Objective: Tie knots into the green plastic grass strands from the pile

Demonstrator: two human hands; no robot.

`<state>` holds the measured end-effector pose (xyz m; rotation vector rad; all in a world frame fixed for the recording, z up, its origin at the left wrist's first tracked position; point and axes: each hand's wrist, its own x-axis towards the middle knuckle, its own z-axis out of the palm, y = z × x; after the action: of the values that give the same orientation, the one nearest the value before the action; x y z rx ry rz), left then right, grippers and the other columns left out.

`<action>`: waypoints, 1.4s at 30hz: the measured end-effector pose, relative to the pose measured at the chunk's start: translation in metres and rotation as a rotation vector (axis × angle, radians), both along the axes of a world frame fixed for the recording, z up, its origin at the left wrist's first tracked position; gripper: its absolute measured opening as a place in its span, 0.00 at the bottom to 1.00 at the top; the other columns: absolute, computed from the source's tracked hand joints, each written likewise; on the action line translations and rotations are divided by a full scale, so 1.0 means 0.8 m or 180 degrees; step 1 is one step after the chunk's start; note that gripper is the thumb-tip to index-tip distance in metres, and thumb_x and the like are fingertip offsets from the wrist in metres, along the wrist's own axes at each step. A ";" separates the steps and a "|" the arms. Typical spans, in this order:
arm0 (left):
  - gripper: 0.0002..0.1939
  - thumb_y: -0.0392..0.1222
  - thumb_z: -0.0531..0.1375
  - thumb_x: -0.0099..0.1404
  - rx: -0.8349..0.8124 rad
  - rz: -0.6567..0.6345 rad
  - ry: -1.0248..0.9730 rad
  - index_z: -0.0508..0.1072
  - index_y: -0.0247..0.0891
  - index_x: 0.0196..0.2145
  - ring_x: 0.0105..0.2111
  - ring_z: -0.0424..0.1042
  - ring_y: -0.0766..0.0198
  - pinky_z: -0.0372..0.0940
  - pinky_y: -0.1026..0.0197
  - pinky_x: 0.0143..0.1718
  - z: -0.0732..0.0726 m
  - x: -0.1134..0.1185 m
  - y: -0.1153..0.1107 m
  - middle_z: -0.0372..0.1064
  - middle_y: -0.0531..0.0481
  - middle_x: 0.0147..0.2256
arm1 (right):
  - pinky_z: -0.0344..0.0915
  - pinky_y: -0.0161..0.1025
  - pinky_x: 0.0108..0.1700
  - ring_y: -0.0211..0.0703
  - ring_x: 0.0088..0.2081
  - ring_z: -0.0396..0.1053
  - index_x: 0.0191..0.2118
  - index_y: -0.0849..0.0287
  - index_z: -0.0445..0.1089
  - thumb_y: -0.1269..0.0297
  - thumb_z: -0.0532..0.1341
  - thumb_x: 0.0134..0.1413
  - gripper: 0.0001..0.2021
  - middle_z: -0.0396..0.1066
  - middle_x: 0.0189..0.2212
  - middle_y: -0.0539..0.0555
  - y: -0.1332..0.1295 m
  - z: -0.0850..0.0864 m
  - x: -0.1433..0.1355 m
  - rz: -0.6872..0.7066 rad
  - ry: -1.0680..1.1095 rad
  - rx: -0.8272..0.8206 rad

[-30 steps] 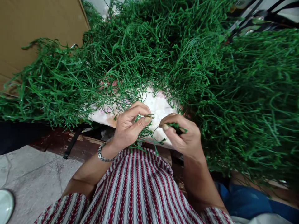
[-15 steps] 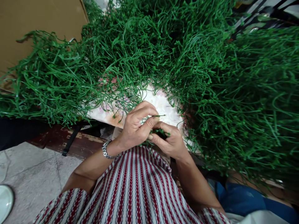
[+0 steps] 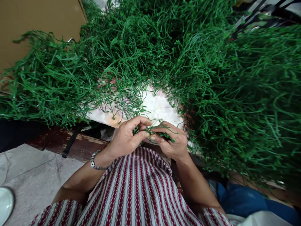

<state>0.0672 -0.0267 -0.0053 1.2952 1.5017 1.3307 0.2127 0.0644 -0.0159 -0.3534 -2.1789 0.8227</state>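
Thin green plastic-looking stems (image 3: pixel 169 135) are pinched between my two hands, just above my lap at the table's near edge. My left hand (image 3: pixel 129 135) closes thumb and fingers on one end of them. Close beside it on the right, my right hand (image 3: pixel 173 142) grips the same small bunch, and some strands stick out over its fingers. Part of the bunch is hidden behind the fingers. A big heap of similar green stems (image 3: pixel 150 44) spreads over the floral white tablecloth (image 3: pixel 157 105) beyond my hands.
A brown cardboard box (image 3: pixel 42 15) stands at the back left. Stems also pile up on the right side (image 3: pixel 254 110). A dark red wooden bench edge (image 3: pixel 82 146) runs below the cloth. A white round object (image 3: pixel 6 205) is at the lower left; blue fabric (image 3: pixel 246 201) lies lower right.
My left hand has moved down and slightly left, bringing its fingertips level with those of my right hand. The strand that pointed right from its fingertips no longer shows there.
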 end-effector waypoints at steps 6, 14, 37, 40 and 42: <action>0.03 0.34 0.54 0.60 0.0171 -0.0228 0.0926 0.67 0.36 0.30 0.28 0.61 0.67 0.56 0.64 0.30 0.006 -0.003 0.000 0.61 0.52 0.26 | 0.62 0.34 0.29 0.38 0.27 0.66 0.33 0.60 0.67 0.65 0.59 0.54 0.05 0.69 0.25 0.53 0.005 0.001 0.005 0.0148 -0.0513 0.0263; 0.10 0.26 0.50 0.55 0.0623 -0.1274 0.1501 0.63 0.36 0.21 0.24 0.57 0.67 0.53 0.63 0.27 0.009 -0.020 0.005 0.56 0.53 0.21 | 0.59 0.31 0.30 0.34 0.27 0.60 0.27 0.61 0.62 0.72 0.54 0.56 0.07 0.63 0.23 0.50 0.017 0.006 0.003 0.1598 -0.0643 -0.0282; 0.08 0.28 0.54 0.56 0.0126 -0.1471 0.0513 0.65 0.36 0.22 0.24 0.60 0.69 0.54 0.66 0.26 0.028 -0.039 0.021 0.58 0.54 0.22 | 0.60 0.36 0.34 0.37 0.31 0.62 0.30 0.60 0.65 0.69 0.54 0.56 0.06 0.63 0.27 0.53 0.037 0.033 0.037 0.0813 -0.0552 -0.0585; 0.07 0.29 0.56 0.56 0.0077 -0.1137 0.0280 0.65 0.35 0.22 0.28 0.61 0.68 0.56 0.65 0.31 0.014 -0.033 0.023 0.59 0.53 0.25 | 0.61 0.40 0.37 0.41 0.35 0.63 0.29 0.60 0.64 0.63 0.53 0.58 0.09 0.65 0.33 0.57 0.031 0.034 0.041 0.0203 -0.0078 -0.0686; 0.07 0.32 0.56 0.57 -0.0045 -0.0946 0.0049 0.65 0.35 0.22 0.28 0.60 0.68 0.55 0.65 0.31 0.006 -0.027 0.023 0.60 0.53 0.25 | 0.61 0.40 0.35 0.41 0.32 0.64 0.31 0.59 0.63 0.62 0.52 0.59 0.09 0.65 0.29 0.55 0.024 0.030 0.040 -0.0031 0.0392 -0.0903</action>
<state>0.0456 -0.0083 -0.0002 1.4575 1.2669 1.1177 0.2449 0.0837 0.0078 -0.4411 -1.9477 1.1221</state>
